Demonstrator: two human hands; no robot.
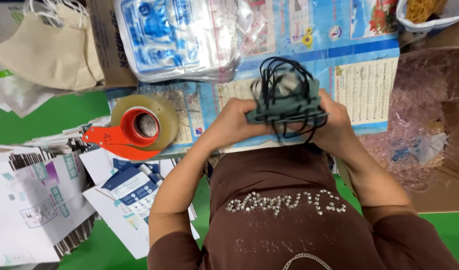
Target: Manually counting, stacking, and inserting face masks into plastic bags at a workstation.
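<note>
Grey-green masks (287,100) with black loops are gripped between both hands' fingers (254,107), above a cardboard box (439,150).

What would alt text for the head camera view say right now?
Both hands, left hand and right hand, grip a stack of grey-green face masks with black ear loops. A tape dispenser lies left of them, a stack of plastic bags beyond.
</note>
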